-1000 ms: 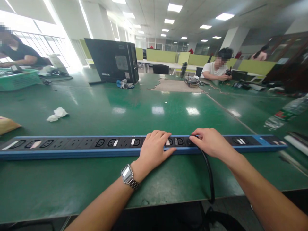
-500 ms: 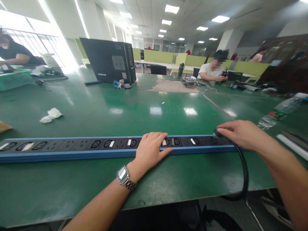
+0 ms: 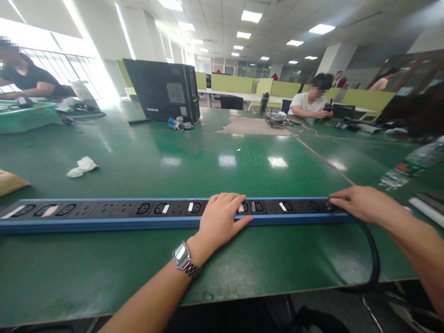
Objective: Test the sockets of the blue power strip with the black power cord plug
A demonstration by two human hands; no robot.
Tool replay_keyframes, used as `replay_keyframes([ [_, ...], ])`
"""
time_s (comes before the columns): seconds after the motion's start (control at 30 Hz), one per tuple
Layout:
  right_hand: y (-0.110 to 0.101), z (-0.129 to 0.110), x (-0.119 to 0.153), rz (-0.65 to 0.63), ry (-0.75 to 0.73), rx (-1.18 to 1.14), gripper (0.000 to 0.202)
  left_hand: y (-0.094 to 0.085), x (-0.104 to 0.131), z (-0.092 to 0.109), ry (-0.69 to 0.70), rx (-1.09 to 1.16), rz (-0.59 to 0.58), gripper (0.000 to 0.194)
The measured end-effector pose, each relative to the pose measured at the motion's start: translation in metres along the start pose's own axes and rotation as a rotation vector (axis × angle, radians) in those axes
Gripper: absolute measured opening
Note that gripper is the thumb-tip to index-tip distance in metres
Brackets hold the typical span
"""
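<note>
A long blue-edged power strip with a row of black sockets lies across the green table in front of me. My left hand rests palm down over its middle, fingers spread and thumb along the near edge. At the strip's right end, my right hand is closed in a pinch. Its fingertips are on a small dark end piece, partly hidden by the fingers. From beneath that hand a thick black cable curves down past the table's front edge. White stickers mark several sockets.
A black computer case stands at the back, with gloves beside it. Crumpled tissue lies at left, behind the strip. A plastic bottle lies at right. A teal basket is far left. Two people sit across the table.
My right hand has moved right and slightly down to the strip's end, its cable loop shifting right. The dark piece in its pinch now sits against the strip. My left hand stays on the strip.
</note>
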State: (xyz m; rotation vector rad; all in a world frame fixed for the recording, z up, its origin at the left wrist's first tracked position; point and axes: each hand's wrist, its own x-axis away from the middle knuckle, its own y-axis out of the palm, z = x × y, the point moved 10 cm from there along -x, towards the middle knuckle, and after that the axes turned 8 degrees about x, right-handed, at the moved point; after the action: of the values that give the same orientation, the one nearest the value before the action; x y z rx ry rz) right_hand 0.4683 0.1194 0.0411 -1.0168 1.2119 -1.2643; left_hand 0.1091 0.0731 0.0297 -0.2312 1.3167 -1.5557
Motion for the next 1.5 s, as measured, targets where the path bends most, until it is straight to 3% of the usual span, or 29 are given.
replay_keyframes([
  [0.17,0.002,-0.006,-0.001,-0.098,-0.05,-0.008,0.022,-0.001,0.001,-0.002,0.0,0.007,0.002,0.047],
  [0.3,-0.037,-0.034,0.015,-0.004,0.031,0.059,0.023,-0.004,-0.001,0.004,-0.004,0.03,0.049,0.059],
  [0.37,-0.063,-0.077,0.032,0.074,0.009,-0.038,0.026,-0.007,-0.003,0.024,0.098,0.08,0.09,0.069],
  [0.47,-0.076,-0.176,0.064,-0.081,-0.27,-0.458,0.026,-0.018,0.002,0.06,0.342,0.134,0.168,0.052],
  [0.53,-0.082,-0.219,0.082,-0.15,-0.373,-0.736,0.032,-0.035,0.013,0.06,0.402,0.113,0.259,0.034],
  [0.57,-0.084,-0.228,0.086,-0.148,-0.383,-0.862,0.036,-0.048,0.02,0.05,0.387,0.094,0.316,0.029],
  [0.67,-0.076,-0.206,0.082,0.041,-0.268,-1.035,0.037,-0.091,0.048,-0.005,0.236,0.021,0.445,0.03],
  [0.73,-0.06,-0.176,0.074,0.249,-0.155,-0.915,0.032,-0.119,0.07,-0.052,0.058,-0.007,0.492,0.03],
  [0.8,-0.04,-0.156,0.067,0.405,-0.089,-0.725,0.031,-0.126,0.084,-0.087,-0.059,0.051,0.389,0.031],
  [0.87,-0.021,-0.151,0.062,0.496,-0.073,-0.564,0.032,-0.124,0.089,-0.105,-0.114,0.107,0.274,0.032],
  [0.97,-0.006,-0.157,0.06,0.585,-0.103,-0.427,0.031,-0.12,0.085,-0.11,-0.129,0.131,0.187,0.033],
  [1.17,-0.007,-0.166,0.067,0.661,-0.145,-0.338,0.028,-0.117,0.072,-0.111,-0.138,0.148,0.084,0.032],
  [1.37,-0.007,-0.165,0.068,0.68,-0.116,-0.316,0.026,-0.114,0.078,-0.104,-0.11,0.166,0.151,0.029],
  [1.5,-0.007,-0.166,0.068,0.683,-0.109,-0.317,0.025,-0.119,0.086,-0.11,-0.186,0.202,0.261,0.03],
])
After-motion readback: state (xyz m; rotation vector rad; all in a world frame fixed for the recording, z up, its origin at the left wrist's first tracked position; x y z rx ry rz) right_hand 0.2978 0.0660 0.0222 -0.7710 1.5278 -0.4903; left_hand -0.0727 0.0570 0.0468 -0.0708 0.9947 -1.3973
